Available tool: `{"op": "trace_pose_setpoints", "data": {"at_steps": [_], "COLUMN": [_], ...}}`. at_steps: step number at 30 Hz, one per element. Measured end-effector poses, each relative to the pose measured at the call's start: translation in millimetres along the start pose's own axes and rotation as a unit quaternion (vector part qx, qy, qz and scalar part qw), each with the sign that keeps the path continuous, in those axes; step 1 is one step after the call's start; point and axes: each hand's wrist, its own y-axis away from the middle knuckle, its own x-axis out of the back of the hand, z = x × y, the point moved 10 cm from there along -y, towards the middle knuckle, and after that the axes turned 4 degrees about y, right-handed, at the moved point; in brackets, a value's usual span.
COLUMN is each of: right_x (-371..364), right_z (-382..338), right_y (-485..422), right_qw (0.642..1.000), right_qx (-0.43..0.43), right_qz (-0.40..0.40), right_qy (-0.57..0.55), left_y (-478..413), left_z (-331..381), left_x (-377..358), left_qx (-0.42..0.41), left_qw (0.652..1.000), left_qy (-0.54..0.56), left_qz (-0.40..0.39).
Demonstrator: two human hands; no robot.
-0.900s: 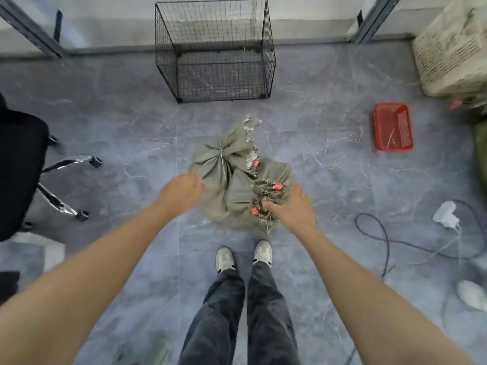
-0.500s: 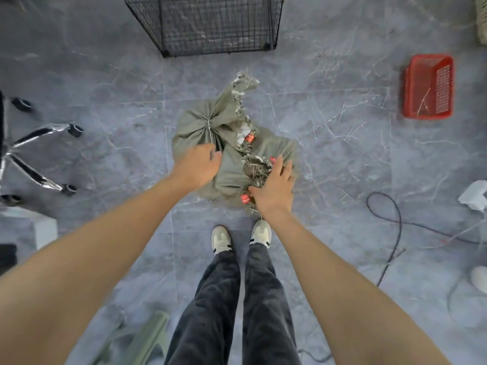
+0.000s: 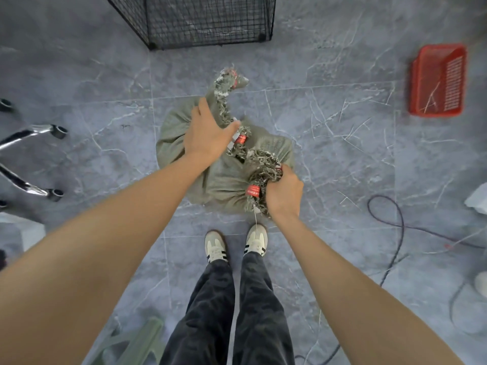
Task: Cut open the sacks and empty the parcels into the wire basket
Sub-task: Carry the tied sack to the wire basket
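Sacks (image 3: 218, 175) lay on the floor (image 3: 342, 122); right hand (image 3: 284, 193) gripped the near sack (image 3: 232, 189), left hand (image 3: 208, 138) rested flat on the far sack (image 3: 171, 138).

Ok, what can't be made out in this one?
Head view only:
- Parcels: hidden inside the tied sacks.
- Wire basket: upper part cut off by the top edge.
- Red tag: print too small to read.
- Right hand: fingertips buried in the sack's frayed neck.

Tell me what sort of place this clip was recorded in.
Probably an office-like room turned to sorting work: polished grey floor tiles, a wheeled chair base at left, loose cables at right, and tied sacks before a wire basket.
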Motion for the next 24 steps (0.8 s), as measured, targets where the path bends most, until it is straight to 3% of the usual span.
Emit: {"op": "trace_pose_setpoints", "data": {"at_steps": [7, 11, 24], "right_x": [8.8, 8.9, 68.5], "right_z": [4.2, -0.8, -51.4], "right_y": [-17.0, -22.0, 0.6], "right_qw": [0.999, 0.999, 0.993], "right_qx": [-0.026, -0.016, -0.061], "right_qz": [0.02, 0.022, 0.06], "right_qy": [-0.036, -0.031, -0.086], "left_y": [-52.4, -65.1, -18.4], "left_z": [-13.6, -28.8, -45.5], "left_x": [-20.5, -20.1, 93.9], "left_qx": [0.114, 0.129, 0.022], "left_qw": [0.99, 0.99, 0.998], "left_qy": [0.075, 0.055, -0.018], "left_qz": [0.027, 0.021, 0.054]}}
